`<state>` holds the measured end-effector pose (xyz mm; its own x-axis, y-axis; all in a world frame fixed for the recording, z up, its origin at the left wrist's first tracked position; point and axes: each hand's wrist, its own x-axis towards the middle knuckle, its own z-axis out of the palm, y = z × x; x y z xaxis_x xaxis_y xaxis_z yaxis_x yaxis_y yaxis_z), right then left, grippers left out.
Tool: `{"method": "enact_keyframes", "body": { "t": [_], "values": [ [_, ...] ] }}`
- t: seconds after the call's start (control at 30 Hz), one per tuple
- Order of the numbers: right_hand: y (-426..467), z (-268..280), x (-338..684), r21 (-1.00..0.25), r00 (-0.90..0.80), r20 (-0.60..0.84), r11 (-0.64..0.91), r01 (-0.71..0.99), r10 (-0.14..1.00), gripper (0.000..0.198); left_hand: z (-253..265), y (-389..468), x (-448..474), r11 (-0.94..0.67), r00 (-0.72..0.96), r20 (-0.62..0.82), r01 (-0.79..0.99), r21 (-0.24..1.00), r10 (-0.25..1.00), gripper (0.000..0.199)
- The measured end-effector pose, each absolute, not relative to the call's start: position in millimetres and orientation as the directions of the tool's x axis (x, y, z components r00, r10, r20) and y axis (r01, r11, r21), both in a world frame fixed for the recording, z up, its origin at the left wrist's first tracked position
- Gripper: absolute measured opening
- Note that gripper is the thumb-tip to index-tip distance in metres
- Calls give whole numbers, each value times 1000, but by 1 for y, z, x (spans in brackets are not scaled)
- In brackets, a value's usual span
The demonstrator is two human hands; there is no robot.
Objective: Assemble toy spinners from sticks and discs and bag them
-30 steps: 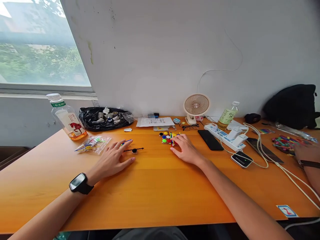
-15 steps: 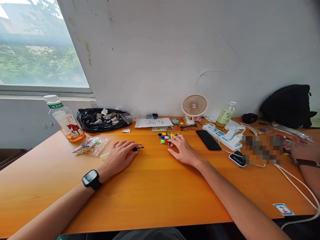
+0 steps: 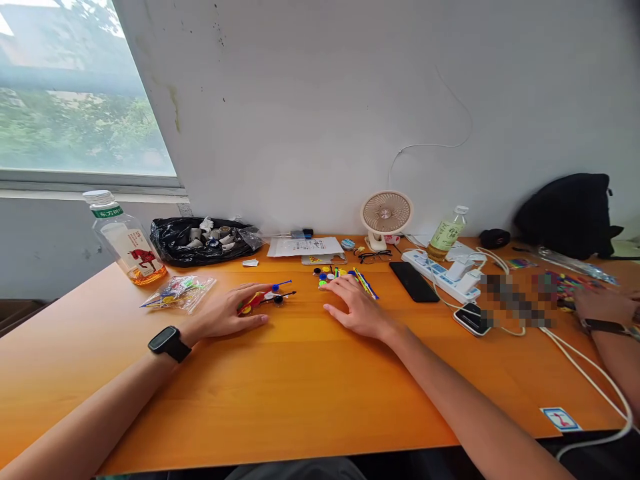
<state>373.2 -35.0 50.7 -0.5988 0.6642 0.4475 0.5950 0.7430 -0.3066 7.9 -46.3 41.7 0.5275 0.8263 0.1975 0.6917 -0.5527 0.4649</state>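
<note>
My left hand (image 3: pixel 227 310) rests low on the orange-brown table (image 3: pixel 280 393), thumb spread from the fingers. Beside its fingertips lies a small group of plastic pieces: a blue stick with a round end (image 3: pixel 283 285), a black stick with a disc (image 3: pixel 279 300), and some red and yellow bits partly hidden by the hand. My right hand (image 3: pixel 357 308) is open, its fingers reaching over a second group of small coloured discs (image 3: pixel 327 272). Several thin plastic sticks (image 3: pixel 367 283) lie just beyond its knuckles. Left of my left hand is a clear zip bag (image 3: pixel 183 293) with similar pieces.
At the left stands a large drink bottle (image 3: pixel 133 250), near a black plastic bag (image 3: pixel 200 250) of scraps. Papers (image 3: pixel 305 247), a small fan (image 3: pixel 385 217), a phone (image 3: pixel 413 281), a power strip (image 3: pixel 440 277) and cables line the back and right. Another person's hand (image 3: pixel 603 303) is far right.
My left hand has shifted slightly left and its thumb has spread away, uncovering red, yellow and blue pieces. My right hand has moved slightly, and the sticks beyond its knuckles now show.
</note>
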Motion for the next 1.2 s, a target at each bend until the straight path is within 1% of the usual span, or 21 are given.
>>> {"method": "enact_keyframes", "body": {
  "t": [0.07, 0.23, 0.33, 0.4, 0.5, 0.57, 0.6, 0.67, 0.73, 0.8, 0.93, 1.0, 1.07, 1.13, 1.17, 1.2],
  "values": [
    [-38, 50, 368, -333, -615, 433, 751, 570, 659, 43, 45, -47, 23, -593, 576, 208, 637, 491, 791, 70],
    [-41, 35, 351, -390, -709, 345, 781, 488, 615, 65, 47, -50, 64, -703, 692, 268, 479, 526, 671, 53],
    [-42, 25, 344, -380, -738, 334, 800, 464, 587, 64, 44, -58, 85, -726, 730, 279, 410, 552, 624, 37],
    [-45, 25, 343, -372, -738, 347, 807, 459, 579, 60, 42, -66, 95, -728, 719, 307, 389, 564, 623, 30],
    [-53, 33, 344, -357, -746, 344, 814, 458, 570, 50, 40, -78, 104, -740, 709, 349, 360, 568, 613, 31],
    [-57, 38, 345, -332, -745, 336, 812, 480, 577, 45, 39, -83, 108, -768, 723, 372, 340, 543, 582, 39],
    [-59, 40, 346, -318, -739, 331, 807, 497, 586, 46, 39, -85, 110, -784, 728, 383, 339, 520, 569, 46],
    [-59, 41, 347, -306, -727, 322, 794, 526, 606, 57, 37, -85, 114, -808, 729, 403, 352, 472, 554, 58],
    [-58, 43, 350, -323, -723, 292, 776, 542, 626, 73, 35, -83, 118, -815, 715, 422, 375, 443, 558, 59],
    [-58, 46, 354, -345, -723, 248, 756, 556, 645, 82, 34, -80, 121, -810, 684, 450, 395, 433, 574, 54],
    [-59, 59, 361, -371, -723, 178, 726, 579, 667, 82, 41, -71, 113, -793, 619, 497, 446, 415, 608, 45],
    [-60, 65, 364, -388, -725, 172, 722, 573, 667, 92, 49, -58, 102, -775, 581, 514, 503, 382, 630, 41],
    [-60, 69, 365, -410, -730, 177, 724, 555, 660, 104, 57, -37, 86, -722, 498, 554, 614, 318, 667, 36],
    [-59, 70, 366, -427, -730, 188, 724, 542, 657, 107, 64, -8, 66, -597, 350, 606, 757, 265, 714, 42],
    [-58, 70, 367, -432, -724, 196, 721, 542, 661, 108, 66, 8, 55, -524, 280, 609, 809, 266, 742, 44],
    [-57, 70, 368, -434, -716, 203, 717, 545, 667, 107, 69, 24, 45, -444, 193, 599, 843, 303, 777, 45]
  ]
}}
